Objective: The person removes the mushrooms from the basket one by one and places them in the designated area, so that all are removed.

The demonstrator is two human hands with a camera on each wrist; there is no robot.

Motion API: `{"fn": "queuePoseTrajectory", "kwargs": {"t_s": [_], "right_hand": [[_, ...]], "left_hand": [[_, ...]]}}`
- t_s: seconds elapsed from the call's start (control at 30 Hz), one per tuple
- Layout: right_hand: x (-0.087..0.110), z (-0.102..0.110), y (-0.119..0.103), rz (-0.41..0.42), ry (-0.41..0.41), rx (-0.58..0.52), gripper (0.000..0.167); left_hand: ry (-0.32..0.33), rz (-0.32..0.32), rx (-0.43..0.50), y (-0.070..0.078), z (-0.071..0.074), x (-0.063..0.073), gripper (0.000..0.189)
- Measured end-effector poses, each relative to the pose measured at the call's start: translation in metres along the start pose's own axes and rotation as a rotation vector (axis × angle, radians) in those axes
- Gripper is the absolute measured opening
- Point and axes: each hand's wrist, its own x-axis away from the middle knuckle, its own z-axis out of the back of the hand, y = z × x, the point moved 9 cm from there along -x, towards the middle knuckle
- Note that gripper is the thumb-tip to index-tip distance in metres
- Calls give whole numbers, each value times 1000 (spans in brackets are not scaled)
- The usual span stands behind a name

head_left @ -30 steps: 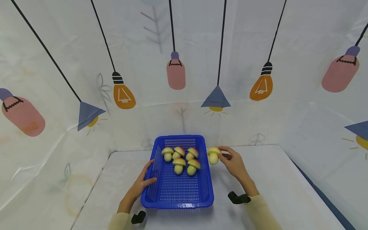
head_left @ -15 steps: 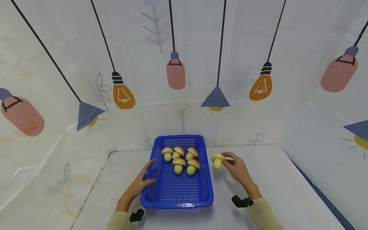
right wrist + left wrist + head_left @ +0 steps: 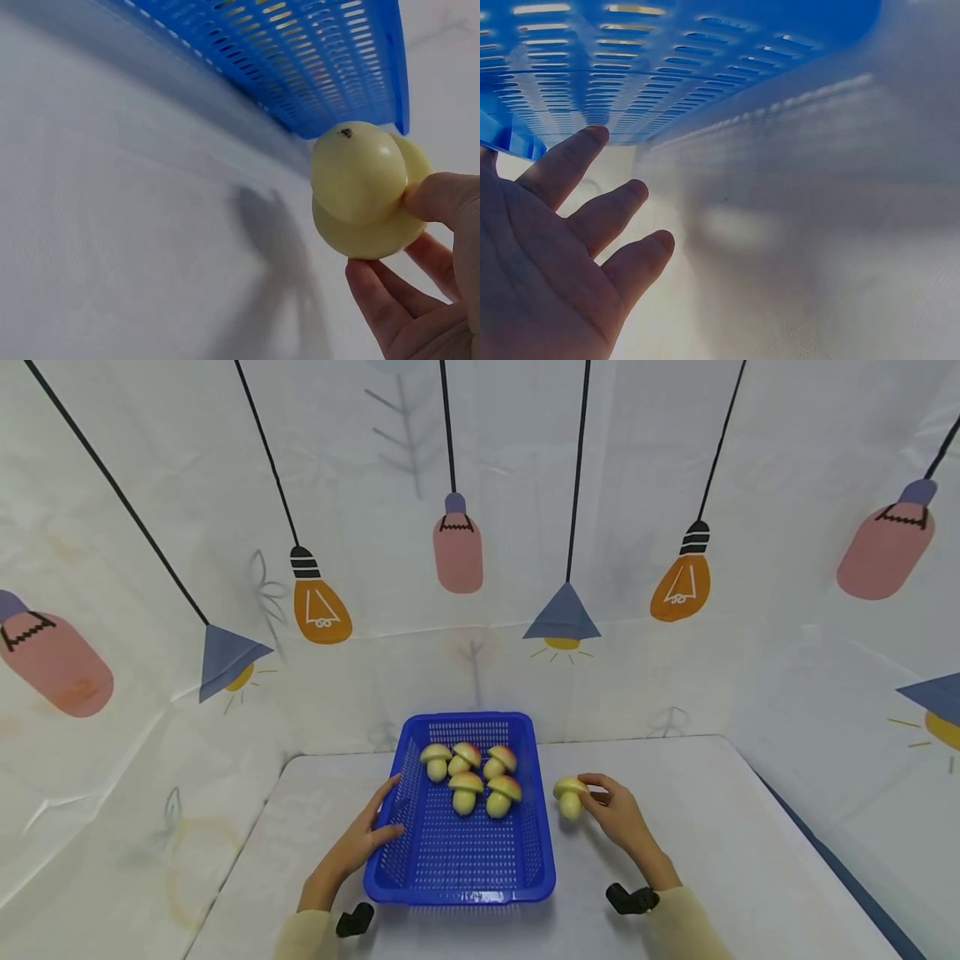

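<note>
A toy mushroom (image 3: 570, 803) with a pale yellow-green cap and round stem is pinched by its cap in my right hand (image 3: 619, 814), just right of the blue basket (image 3: 465, 868). Its stem points down, and in the right wrist view the mushroom (image 3: 358, 174) shows its stem end, with a dark spot, over a shadow on the table. My left hand (image 3: 360, 839) lies at the basket's left rim, thumb and index finger over the edge. The left wrist view shows its other fingers (image 3: 619, 214) straight and spread beside the slotted wall. Several mushrooms (image 3: 467, 793) lie in the basket's far half.
The white table (image 3: 660, 777) extends on both sides of the basket. Behind it hangs a white backdrop (image 3: 510, 677) printed with lamps. A black wrist camera (image 3: 632, 898) sits at the right wrist, another wrist camera (image 3: 355, 919) at the left.
My right hand has moved nearer and slightly right, away from the basket's rim, with the mushroom in its fingers. The left hand stays at the basket's rim.
</note>
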Motion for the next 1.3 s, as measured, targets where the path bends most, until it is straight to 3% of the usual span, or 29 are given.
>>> {"fn": "queuePoseTrajectory", "kwargs": {"t_s": [0.17,0.67,1.0,1.3], "right_hand": [[3,0,7,-4,-3,11,32],[6,1,8,101,34,1,29],[8,0,4,153,54,-89,31],[10,-6,10,95,27,-64,32]], "left_hand": [[5,5,26,-4,-1,0,85],[11,11,32,-5,-2,-2,84],[23,16,55,-4,-2,-1,84],[4,-3,45,1,-3,0,83]]}}
